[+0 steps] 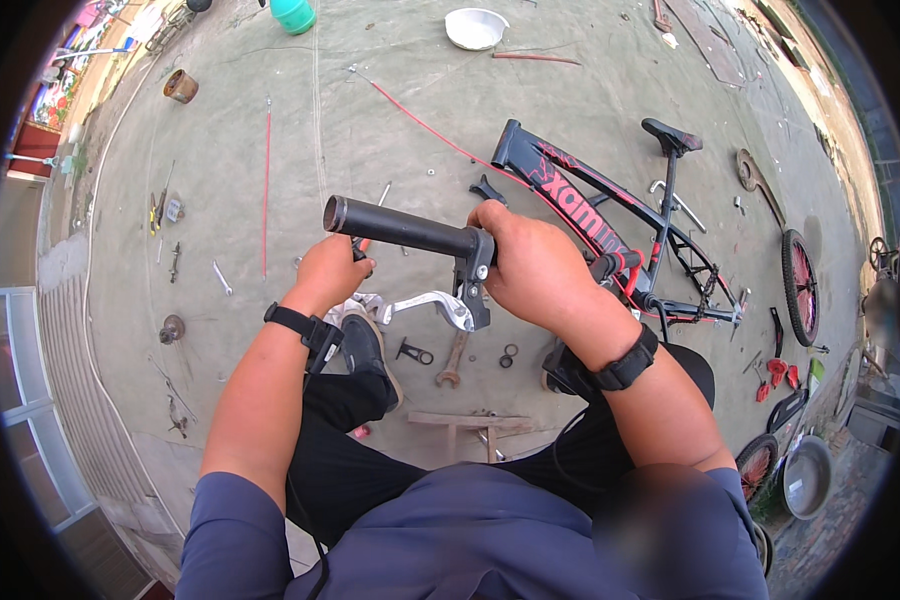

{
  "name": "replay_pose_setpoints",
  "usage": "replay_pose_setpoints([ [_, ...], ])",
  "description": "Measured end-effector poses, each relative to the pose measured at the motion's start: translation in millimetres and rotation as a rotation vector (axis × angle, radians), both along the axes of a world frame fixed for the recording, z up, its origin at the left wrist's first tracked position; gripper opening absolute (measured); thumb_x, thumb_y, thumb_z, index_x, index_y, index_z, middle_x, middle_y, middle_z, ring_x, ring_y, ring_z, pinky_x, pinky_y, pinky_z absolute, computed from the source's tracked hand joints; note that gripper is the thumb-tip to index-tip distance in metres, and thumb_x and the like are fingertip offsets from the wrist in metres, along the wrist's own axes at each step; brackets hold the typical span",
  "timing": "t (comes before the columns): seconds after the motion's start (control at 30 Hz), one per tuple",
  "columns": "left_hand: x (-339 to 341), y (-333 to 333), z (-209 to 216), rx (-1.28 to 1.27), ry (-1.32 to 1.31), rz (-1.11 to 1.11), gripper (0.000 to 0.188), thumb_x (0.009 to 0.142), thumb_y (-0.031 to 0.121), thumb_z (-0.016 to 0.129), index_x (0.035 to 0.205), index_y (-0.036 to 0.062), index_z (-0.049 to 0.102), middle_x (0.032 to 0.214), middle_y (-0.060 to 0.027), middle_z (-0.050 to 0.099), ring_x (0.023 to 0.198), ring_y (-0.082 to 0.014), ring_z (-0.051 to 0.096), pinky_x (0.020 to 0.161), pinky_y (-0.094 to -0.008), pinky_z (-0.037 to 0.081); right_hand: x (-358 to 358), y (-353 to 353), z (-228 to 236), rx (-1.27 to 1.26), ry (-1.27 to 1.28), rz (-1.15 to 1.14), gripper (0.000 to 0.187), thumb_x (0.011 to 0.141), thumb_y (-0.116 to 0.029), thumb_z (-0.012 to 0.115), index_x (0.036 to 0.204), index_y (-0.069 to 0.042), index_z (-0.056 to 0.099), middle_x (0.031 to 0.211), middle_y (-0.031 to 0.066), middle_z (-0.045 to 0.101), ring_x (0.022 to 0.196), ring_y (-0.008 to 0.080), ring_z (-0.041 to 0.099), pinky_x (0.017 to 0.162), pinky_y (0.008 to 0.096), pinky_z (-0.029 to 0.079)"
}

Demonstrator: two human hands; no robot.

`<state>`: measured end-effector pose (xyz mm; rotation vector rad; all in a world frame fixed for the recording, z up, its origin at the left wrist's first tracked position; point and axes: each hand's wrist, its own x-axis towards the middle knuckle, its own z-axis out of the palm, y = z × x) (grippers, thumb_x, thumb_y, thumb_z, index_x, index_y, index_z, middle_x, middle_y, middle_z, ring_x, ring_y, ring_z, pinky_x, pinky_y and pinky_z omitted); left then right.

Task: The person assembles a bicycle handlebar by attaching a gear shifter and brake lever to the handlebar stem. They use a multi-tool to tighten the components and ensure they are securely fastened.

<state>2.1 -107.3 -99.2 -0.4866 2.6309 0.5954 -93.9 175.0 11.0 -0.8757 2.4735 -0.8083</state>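
My right hand [535,255] is closed round the bolted clamp end of a thick black metal tube [400,226]. The tube's open end points left, above my left hand. Below the clamp, a curved silver lever-like part [425,302] reaches left; how it is joined is not clear. My left hand [330,272] has its fingers curled on the orange and black handle of a screwdriver [364,244], whose shaft points away beneath the tube. On the ground between my feet lie an open-ended wrench [453,362], a black bracket [414,352] and small dark rings [508,355].
A black and red bicycle frame [590,210] with its saddle [672,136] lies to the right, near a wheel [799,288]. Red cables [267,190], pliers [157,212] and a small wrench [222,279] lie left. A white basin [475,30] stands far off. A wooden piece [470,421] lies close in front.
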Motion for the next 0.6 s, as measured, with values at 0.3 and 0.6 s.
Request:
replay_pose_setpoints([
  [0.3,-5.2,-24.4,10.4,-0.161,-0.001,0.196,0.056,0.087,0.026,0.079,0.130,-0.0002,0.056,0.110,-0.0236,0.074,0.103,-0.0412,0.072,0.087,-0.0505,0.057,-3.3,2.5,5.0,-0.044,-0.060,-0.009,0.037,0.081,-0.001,0.067,0.117,-0.006,0.061,0.090,0.0208,0.072,0.087,0.0427,0.070,0.075,0.0527,0.054],
  [0.6,5.6,-49.6,9.9,-0.190,0.079,0.258,0.058,0.087,0.028,0.079,0.133,-0.0003,0.057,0.111,-0.0238,0.074,0.104,-0.0401,0.072,0.089,-0.0468,0.056,-2.9,2.3,4.9,-0.162,-0.184,-0.046,0.037,0.081,0.003,0.067,0.118,-0.005,0.062,0.091,0.0174,0.071,0.090,0.0370,0.070,0.080,0.0436,0.053],
])
